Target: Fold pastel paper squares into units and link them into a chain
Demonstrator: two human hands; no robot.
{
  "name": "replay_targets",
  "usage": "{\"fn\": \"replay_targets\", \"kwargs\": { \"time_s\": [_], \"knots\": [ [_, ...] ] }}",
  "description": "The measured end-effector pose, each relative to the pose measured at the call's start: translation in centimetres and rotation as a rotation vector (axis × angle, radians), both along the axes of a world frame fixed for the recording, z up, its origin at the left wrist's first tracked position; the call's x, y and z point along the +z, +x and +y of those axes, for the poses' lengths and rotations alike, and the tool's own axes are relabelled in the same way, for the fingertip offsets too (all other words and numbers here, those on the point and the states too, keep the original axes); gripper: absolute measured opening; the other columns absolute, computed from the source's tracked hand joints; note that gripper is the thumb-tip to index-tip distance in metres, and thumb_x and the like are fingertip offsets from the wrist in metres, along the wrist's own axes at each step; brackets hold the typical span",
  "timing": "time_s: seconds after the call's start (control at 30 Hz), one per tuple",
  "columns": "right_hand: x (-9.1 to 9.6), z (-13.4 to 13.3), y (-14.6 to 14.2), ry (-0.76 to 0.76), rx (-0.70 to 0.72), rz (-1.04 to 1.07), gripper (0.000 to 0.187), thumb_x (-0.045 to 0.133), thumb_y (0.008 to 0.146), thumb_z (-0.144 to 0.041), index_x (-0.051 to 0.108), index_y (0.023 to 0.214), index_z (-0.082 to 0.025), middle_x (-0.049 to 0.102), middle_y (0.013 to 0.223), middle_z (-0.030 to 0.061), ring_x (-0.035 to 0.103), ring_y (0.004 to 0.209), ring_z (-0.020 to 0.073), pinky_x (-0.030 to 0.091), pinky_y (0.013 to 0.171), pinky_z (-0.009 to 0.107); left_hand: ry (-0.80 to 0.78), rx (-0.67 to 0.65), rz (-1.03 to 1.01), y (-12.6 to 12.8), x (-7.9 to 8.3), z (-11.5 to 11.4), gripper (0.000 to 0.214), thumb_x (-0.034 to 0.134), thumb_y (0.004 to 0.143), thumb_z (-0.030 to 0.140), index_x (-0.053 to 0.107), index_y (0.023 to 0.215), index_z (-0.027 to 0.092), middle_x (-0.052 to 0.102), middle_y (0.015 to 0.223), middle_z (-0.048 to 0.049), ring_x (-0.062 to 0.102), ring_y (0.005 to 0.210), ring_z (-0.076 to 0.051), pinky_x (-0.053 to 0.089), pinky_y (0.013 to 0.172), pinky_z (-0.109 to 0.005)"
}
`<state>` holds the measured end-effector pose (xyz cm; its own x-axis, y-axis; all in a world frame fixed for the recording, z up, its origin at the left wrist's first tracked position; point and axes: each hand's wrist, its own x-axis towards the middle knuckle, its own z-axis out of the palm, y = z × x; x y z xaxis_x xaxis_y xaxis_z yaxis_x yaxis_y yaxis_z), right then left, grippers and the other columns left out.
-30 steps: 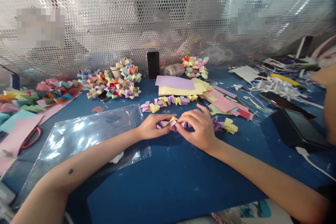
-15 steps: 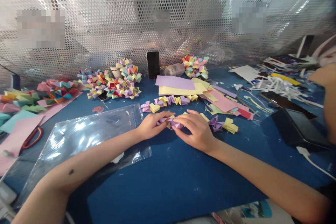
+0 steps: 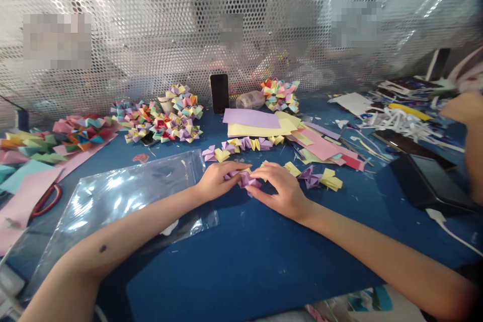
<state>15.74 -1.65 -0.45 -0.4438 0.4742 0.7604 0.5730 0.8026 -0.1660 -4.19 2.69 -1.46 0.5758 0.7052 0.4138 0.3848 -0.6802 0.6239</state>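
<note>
Near the table's middle, my left hand [image 3: 218, 181] is closed with its fingertips on a purple folded-paper origami piece [image 3: 249, 181]. My right hand [image 3: 285, 188] pinches the right side of that piece between thumb and fingers, its palm arched. Both hands partly cover the piece, so its full shape is hidden. Just right of my right hand lie a purple origami piece [image 3: 310, 177] and a yellow origami piece [image 3: 332, 180]. Behind the hands runs a row of yellow and purple origami pieces [image 3: 246, 144].
A clear plastic bag [image 3: 124, 191] lies under my left forearm. Purple and yellow paper sheets [image 3: 252, 118], a standing phone [image 3: 219, 93] and origami clusters [image 3: 177, 126] are behind. Red-handled scissors [image 3: 49, 201] lie left; a black device [image 3: 430, 186] and another person's arm [image 3: 468, 126] are right.
My right fingers have parted slightly and the thumb has shifted, so more of the purple piece shows. My left hand is almost unmoved.
</note>
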Motion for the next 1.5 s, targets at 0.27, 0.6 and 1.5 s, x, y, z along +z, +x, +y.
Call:
{"fn": "replay_targets", "kwargs": {
  "time_s": [0.27,0.6,1.5],
  "knots": [
    [-0.3,0.2,0.3,-0.108,0.082,-0.064,0.044,0.064,0.080,-0.029,0.045,0.119,-0.019,0.060,0.110,0.0117,0.056,0.108,0.0235,0.049,0.091,0.042,-0.047,0.098,-0.062,-0.2,-0.1,0.0,0.032,0.050,0.085,0.021,0.061,0.114,0.023,0.071,0.097,-0.0015,0.066,0.083,-0.014,0.050,0.075,-0.023],
    [-0.2,0.5,0.3,-0.139,0.035,0.060,0.038,0.055,0.085,-0.019,0.045,0.122,-0.022,0.053,0.123,0.0118,0.051,0.117,0.0232,0.047,0.096,0.043,-0.237,0.004,-0.229,-0.4,0.4,0.0,0.029,0.054,0.084,0.031,0.058,0.107,0.014,0.068,0.085,-0.0047,0.063,0.077,-0.015,0.046,0.070,-0.022],
    [-0.2,1.0,1.0,0.042,0.019,0.018,0.025,0.063,0.080,-0.014,0.061,0.105,-0.018,0.067,0.095,0.0071,0.063,0.086,0.0160,0.053,0.077,0.031,-0.650,-0.182,-0.605,0.2,-0.5,0.8,0.036,0.074,0.068,0.028,0.050,0.093,0.016,0.061,0.084,-0.0012,0.062,0.071,-0.010,0.051,0.068,-0.022]
  ]
}}
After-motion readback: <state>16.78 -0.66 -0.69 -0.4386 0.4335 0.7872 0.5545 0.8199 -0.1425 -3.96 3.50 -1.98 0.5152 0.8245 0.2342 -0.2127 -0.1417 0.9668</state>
